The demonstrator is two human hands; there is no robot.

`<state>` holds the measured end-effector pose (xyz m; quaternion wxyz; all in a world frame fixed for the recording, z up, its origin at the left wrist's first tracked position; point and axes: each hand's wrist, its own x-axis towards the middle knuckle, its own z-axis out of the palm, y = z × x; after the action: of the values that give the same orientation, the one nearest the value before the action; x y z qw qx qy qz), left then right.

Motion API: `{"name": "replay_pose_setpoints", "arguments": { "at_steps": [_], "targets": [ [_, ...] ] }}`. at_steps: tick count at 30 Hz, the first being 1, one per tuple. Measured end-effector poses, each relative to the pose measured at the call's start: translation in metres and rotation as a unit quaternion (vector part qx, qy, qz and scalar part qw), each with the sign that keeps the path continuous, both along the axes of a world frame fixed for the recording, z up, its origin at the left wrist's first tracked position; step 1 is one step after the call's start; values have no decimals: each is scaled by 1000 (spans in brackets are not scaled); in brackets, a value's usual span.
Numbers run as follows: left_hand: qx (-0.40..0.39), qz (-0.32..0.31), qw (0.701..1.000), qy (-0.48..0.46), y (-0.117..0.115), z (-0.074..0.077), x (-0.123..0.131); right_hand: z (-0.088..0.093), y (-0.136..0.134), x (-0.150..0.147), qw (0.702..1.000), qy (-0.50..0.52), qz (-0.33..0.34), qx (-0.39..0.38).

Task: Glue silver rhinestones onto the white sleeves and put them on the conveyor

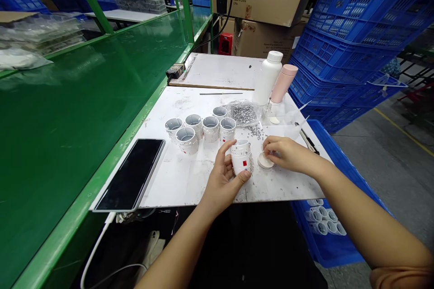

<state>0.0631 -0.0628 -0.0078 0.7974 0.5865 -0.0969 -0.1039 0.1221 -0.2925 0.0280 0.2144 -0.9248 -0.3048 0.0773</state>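
My left hand [222,179] is wrapped round a small white plastic cup [242,157] with a red mark, holding it upright on the white work board [183,176]. My right hand [286,153] rests just right of it, fingertips pinched on a small thing I cannot make out, over a round white lid [264,161]. Several more white cups [200,128] stand open-topped behind the held one. A clear bag of small silver parts [243,114] lies behind them, with loose silver parts [257,132] spilled beside it.
A black phone [130,174] with a white cable lies at the board's left. A white bottle [268,76] and a pink bottle [284,82] stand at the back. A green conveyor surface [68,113] runs left. Blue crates [352,31] stack right; a blue bin [334,230] holds more cups.
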Motion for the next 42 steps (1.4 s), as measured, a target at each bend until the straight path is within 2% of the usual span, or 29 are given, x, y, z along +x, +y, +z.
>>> {"name": "replay_pose_setpoints", "arguments": {
  "at_steps": [9,14,19,22,25,29,32,42],
  "targets": [
    [-2,-4,1000,8,1,2,-1,1,1,1,1000,0,4,-13],
    [-14,-9,1000,16,1,4,-1,12,0,-4,1000,-26,-4,7],
    [-75,-72,992,68,7,11,2,37,8,-17,990,-120,-12,78],
    [-103,-122,979,125,13,14,4,51,19,-23,982,-135,12,131],
    [-134,-164,962,170,17,14,7,57,28,-24,977,-134,46,157],
    [-192,-190,939,211,20,11,10,54,37,-23,975,-124,66,171],
    [-224,-183,925,248,22,10,11,48,41,-24,974,-119,65,183],
    [-240,-171,911,288,24,10,12,39,46,-26,972,-143,63,178]
  ]
}}
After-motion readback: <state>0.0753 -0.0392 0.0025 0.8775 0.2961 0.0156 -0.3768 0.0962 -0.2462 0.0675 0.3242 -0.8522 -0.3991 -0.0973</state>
